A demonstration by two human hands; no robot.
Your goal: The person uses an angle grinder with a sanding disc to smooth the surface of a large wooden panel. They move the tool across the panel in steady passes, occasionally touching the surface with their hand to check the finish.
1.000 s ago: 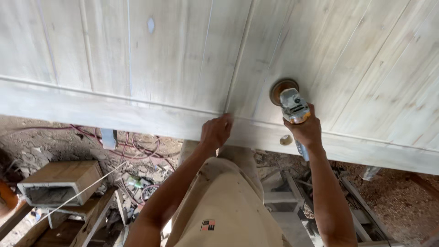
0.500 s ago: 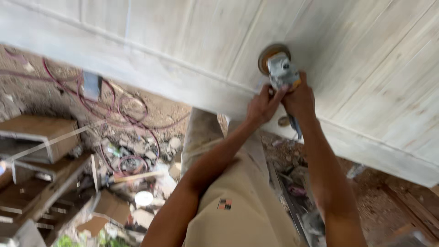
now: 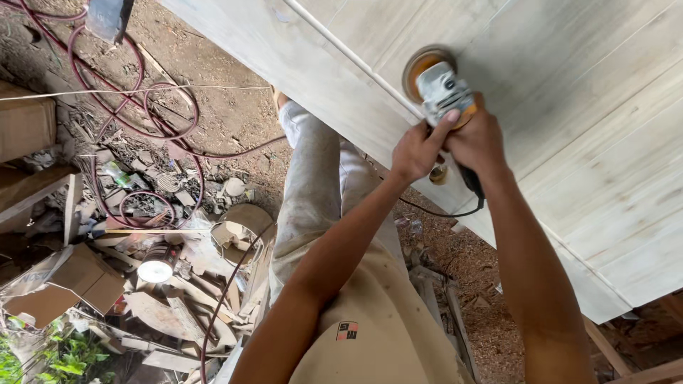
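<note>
A grey and orange angle grinder (image 3: 442,89) with a round sanding disc (image 3: 420,62) rests on a large pale whitewashed wooden door panel (image 3: 569,107) lying flat. My right hand (image 3: 478,139) grips the grinder's body from behind. My left hand (image 3: 416,149) holds the grinder's left side, one finger lying up along its casing. The disc sits beside a raised moulding strip (image 3: 348,51) near the panel's edge. A black power cable (image 3: 455,210) hangs from the grinder's rear.
Dark red hose (image 3: 142,114) lies coiled on the dirt floor at left. Wood offcuts, cardboard (image 3: 78,277), a round can (image 3: 158,264) and scraps pile up at lower left. My light trousers (image 3: 320,185) stand against the panel's edge. Sawdust (image 3: 477,270) covers the ground underneath.
My left hand came off the panel's edge and joined my right on the grinder. The view swung left and down, so the panel now sits diagonally at upper right.
</note>
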